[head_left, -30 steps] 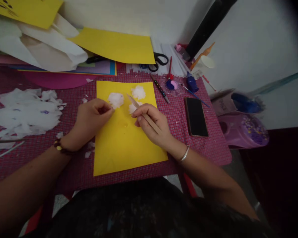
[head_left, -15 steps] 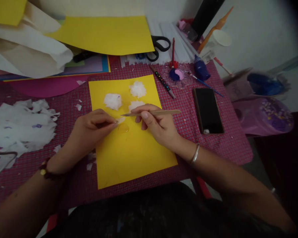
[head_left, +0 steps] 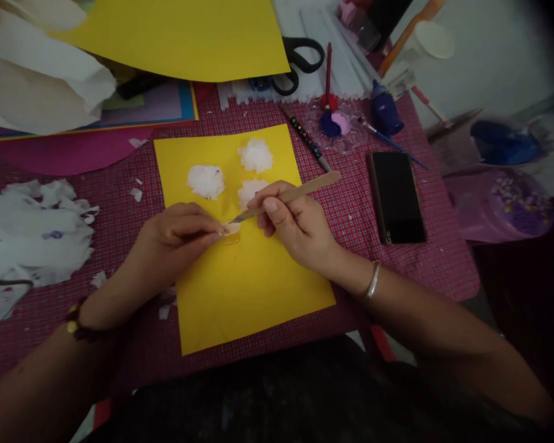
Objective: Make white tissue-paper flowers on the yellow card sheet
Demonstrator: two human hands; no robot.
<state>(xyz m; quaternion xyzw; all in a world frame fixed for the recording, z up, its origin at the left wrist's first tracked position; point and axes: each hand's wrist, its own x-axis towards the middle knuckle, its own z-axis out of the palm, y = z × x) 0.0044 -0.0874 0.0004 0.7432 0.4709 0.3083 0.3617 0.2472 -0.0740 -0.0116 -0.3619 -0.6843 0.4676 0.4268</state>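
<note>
My left hand (head_left: 180, 243) pinches a small white paper piece (head_left: 232, 228) above the yellow sheet (head_left: 240, 301). A slim wooden stick (head_left: 316, 183) with a narrow, pointed tip is held like a pen in my right hand (head_left: 298, 231). Its tip is at the paper piece, close to my left fingertips; whether they touch is hard to tell. Just below, a shiny wet ring (head_left: 231, 240) shows on the yellow sheet. Farther up it sit white paper tufts, one at left (head_left: 205, 181), one at top (head_left: 255, 155) and one (head_left: 249, 192) partly behind my right fingers.
Torn white paper (head_left: 32, 234) is heaped at left. A phone (head_left: 396, 197) lies at right. Behind are a dotted pen (head_left: 307, 138), a paint palette (head_left: 337, 126), a blue brush (head_left: 392, 143), black-handled scissors (head_left: 305, 55) and another yellow sheet (head_left: 184, 37). A purple container (head_left: 480, 206) stands beyond the table's right edge.
The wooden stick is now tilted more steeply, its rear end raised and its tip lowered toward the white paper piece. The camera view has shifted slightly.
</note>
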